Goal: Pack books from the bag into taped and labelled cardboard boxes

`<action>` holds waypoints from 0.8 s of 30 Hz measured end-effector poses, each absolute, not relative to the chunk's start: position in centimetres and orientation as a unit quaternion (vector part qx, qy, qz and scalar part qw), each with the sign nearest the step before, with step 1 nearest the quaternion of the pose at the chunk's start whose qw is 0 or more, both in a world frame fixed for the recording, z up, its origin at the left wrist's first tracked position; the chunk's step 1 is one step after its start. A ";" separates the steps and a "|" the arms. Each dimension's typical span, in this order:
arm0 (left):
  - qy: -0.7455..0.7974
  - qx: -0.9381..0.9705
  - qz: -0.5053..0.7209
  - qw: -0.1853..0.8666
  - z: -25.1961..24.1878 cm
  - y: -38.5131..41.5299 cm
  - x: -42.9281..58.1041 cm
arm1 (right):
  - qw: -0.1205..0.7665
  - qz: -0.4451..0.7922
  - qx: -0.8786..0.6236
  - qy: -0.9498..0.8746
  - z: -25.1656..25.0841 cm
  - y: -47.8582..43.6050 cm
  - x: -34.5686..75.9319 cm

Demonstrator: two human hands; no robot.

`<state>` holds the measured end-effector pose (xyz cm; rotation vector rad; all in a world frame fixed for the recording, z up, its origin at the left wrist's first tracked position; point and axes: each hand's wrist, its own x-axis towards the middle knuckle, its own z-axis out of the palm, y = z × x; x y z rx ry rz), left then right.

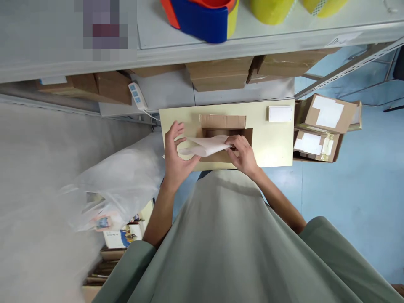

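A thin whitish sheet or flat bag [208, 146], partly folded over, hangs above an opened cardboard box [223, 121]. My right hand [241, 153] pinches its right end between thumb and fingers. At the sheet's left side my left hand [177, 155] has its fingers spread, the thumb near or touching the lower edge. The box sits on a cream-coloured board [274, 145] with its flaps folded outward. The sheet and my right hand cover much of the box's opening, so its inside is mostly hidden.
A small white box [280, 113] lies at the board's right. Taped cartons [328, 112] are stacked beyond it. A power strip [137, 96] lies left on the lower shelf, and tape rolls [205, 21] stand on the upper one. A large translucent plastic bag [126, 176] bulges at left.
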<state>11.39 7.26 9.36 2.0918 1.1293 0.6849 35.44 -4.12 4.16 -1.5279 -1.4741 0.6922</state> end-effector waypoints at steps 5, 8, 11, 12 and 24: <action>0.366 0.883 0.170 0.241 11.4 7.0 15.0 | 0.332 0.249 -0.656 -0.631 4.6 -4.5 38.7; 0.340 0.904 0.099 0.239 10.9 7.0 16.5 | 0.302 0.244 -0.656 -0.647 4.7 -4.5 39.6; 0.333 0.908 0.074 0.243 9.4 7.0 17.4 | 0.281 0.244 -0.658 -0.655 4.5 -4.6 40.1; 0.336 0.906 0.072 0.246 8.9 7.1 17.5 | 0.271 0.244 -0.661 -0.656 4.3 -4.6 40.3; 0.464 0.828 0.033 0.314 4.1 8.7 17.6 | 0.155 0.271 -0.709 -0.633 -0.7 -2.7 40.9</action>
